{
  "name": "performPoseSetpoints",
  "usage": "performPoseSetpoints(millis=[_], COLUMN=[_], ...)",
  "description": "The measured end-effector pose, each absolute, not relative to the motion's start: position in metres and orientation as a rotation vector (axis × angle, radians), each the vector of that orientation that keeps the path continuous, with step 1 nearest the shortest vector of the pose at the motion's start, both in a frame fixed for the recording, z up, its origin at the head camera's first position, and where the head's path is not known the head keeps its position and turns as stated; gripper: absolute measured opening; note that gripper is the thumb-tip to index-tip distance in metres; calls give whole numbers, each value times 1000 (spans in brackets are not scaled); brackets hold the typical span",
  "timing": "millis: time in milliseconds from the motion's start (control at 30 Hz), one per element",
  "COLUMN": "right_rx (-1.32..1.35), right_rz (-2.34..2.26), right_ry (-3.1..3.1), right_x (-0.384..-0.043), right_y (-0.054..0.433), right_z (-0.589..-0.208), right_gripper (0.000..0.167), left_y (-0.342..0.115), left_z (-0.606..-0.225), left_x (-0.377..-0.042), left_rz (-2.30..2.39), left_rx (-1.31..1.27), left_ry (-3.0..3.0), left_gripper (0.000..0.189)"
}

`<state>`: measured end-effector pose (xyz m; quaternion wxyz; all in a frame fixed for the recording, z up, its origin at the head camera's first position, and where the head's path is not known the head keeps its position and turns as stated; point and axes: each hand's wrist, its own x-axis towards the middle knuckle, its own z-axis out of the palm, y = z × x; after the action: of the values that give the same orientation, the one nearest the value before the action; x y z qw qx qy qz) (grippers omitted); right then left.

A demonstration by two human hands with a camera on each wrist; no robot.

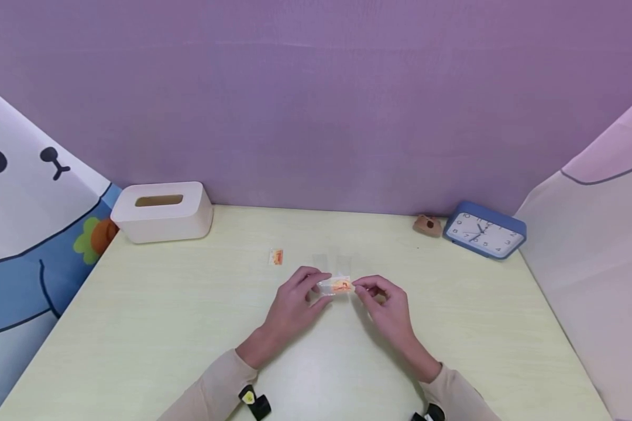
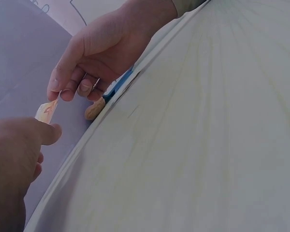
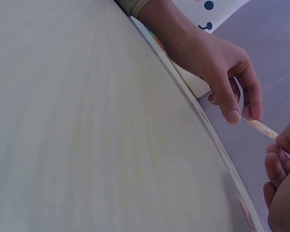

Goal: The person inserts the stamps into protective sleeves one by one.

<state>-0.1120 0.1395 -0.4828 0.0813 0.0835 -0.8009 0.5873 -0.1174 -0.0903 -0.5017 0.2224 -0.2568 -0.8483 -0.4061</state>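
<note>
"What carries the things here?"

"You're working over a pale yellow-green table with a faint wood grain (image 1: 153, 345). At its far left corner you have a white rectangular tissue box with a slotted top (image 1: 160, 227)."

"And nearer the middle?"

"You'll find a small flat orange-and-white printed piece (image 1: 276, 257), then two faint, see-through squarish pieces (image 1: 343, 264) side by side."

"Far right?"

"A small brown animal-shaped figure (image 1: 427, 226), just beside your blue rectangular clock with a white face (image 1: 485, 230)."
</note>
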Motion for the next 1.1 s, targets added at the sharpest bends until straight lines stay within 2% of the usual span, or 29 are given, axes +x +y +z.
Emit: performPoseSetpoints(millis=[1100], right_rx=[416], right_rz=[1993], right_ry=[-2318], right_x=[-111], right_y=[139], right_z=[-489], right_gripper=[13], left_y=[-91], left_z=[-502], left_x=[-119], left_rz=[-1059], left_rx=[-760], left_ry=[-2302], left_gripper=[45])
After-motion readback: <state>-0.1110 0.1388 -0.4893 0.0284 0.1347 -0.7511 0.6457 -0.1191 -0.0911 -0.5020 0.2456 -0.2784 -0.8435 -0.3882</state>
